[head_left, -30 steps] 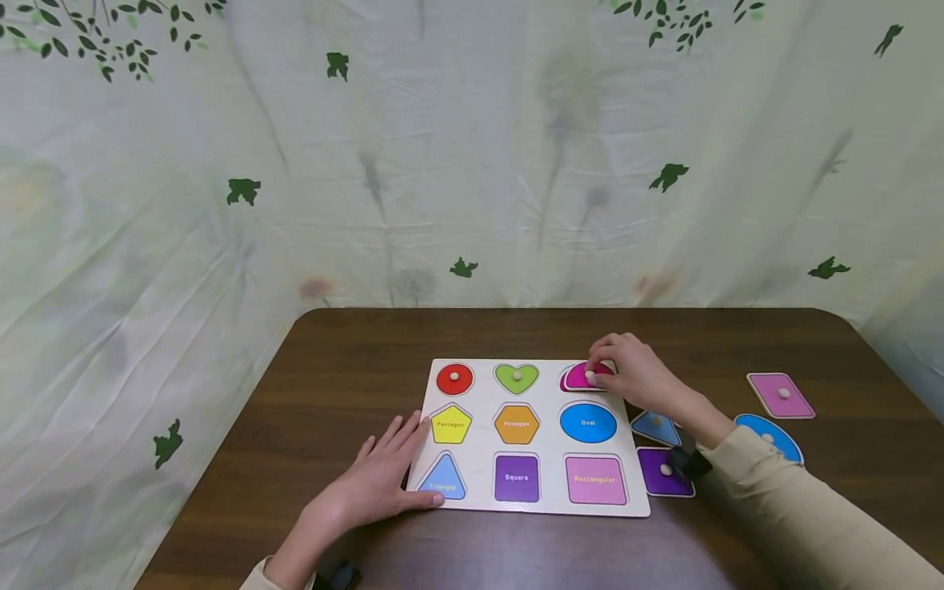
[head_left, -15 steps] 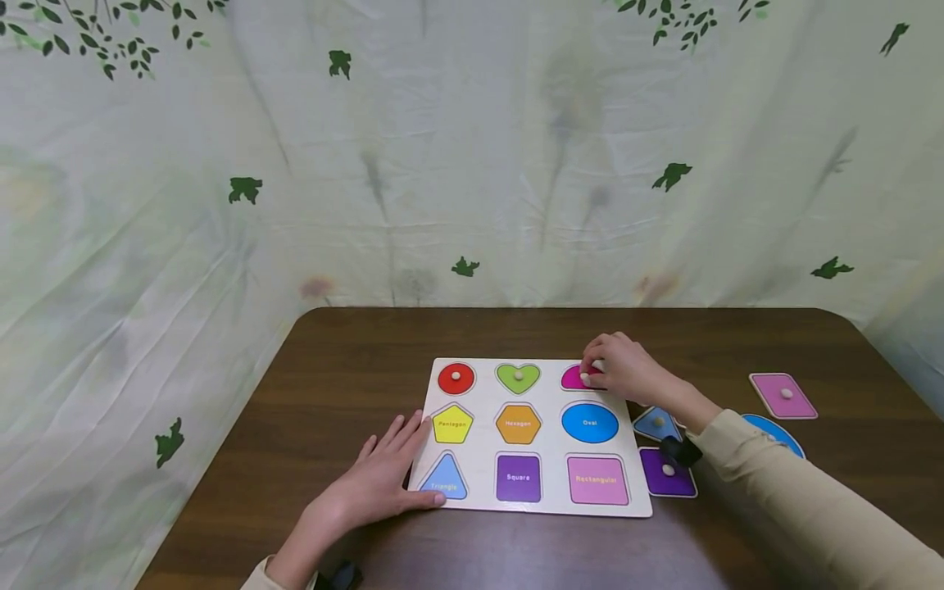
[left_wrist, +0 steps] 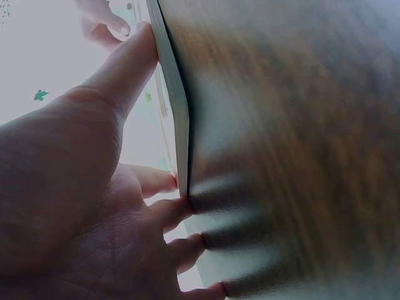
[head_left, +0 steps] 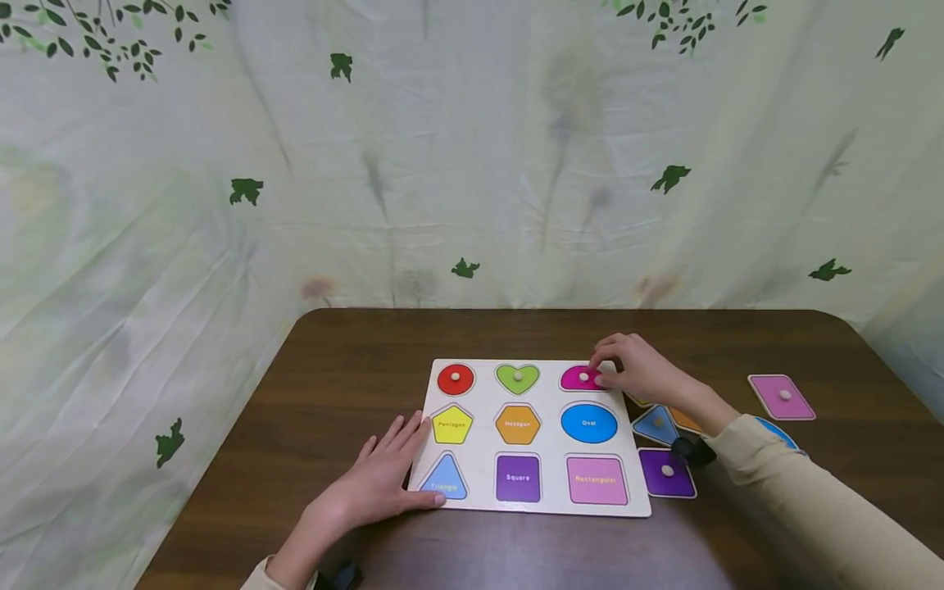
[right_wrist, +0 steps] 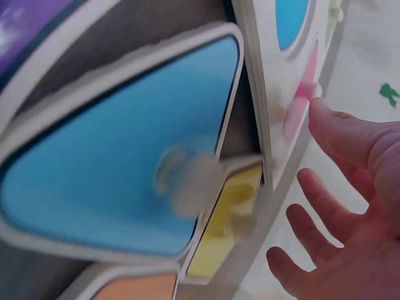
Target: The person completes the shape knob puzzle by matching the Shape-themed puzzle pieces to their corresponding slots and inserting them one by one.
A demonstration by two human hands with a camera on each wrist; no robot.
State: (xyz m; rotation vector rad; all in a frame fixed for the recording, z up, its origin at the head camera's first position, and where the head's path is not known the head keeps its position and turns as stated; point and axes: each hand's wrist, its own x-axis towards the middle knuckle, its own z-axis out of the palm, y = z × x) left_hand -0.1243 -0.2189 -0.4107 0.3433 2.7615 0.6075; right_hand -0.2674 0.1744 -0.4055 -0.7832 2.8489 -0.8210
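Note:
A white shape puzzle board (head_left: 481,459) lies on the table. My left hand (head_left: 383,473) rests at its left edge, fingers spread, thumb over the near left corner; in the left wrist view the thumb (left_wrist: 128,72) lies along the board's edge. At the far right corner, a magenta knobbed piece (head_left: 577,378) sits in its recess. My right hand (head_left: 640,370) is just right of its white knob, fingers loosely bent, and partly covers the piece. In the right wrist view the thumb tip is close to the knob; whether they touch I cannot tell.
A red circle (head_left: 455,378) and green heart (head_left: 517,378) with knobs sit in the board. Right of it lie a blue triangle (head_left: 656,424), purple square (head_left: 667,473), pink rectangle (head_left: 782,397), partly covered blue oval (head_left: 778,430), orange piece (head_left: 684,419) and yellow piece (right_wrist: 225,222).
The magenta piece, raised and off to the right of its recess a second ago, now lies in it. My right hand has slid slightly right, off the knob. My left hand stays put.

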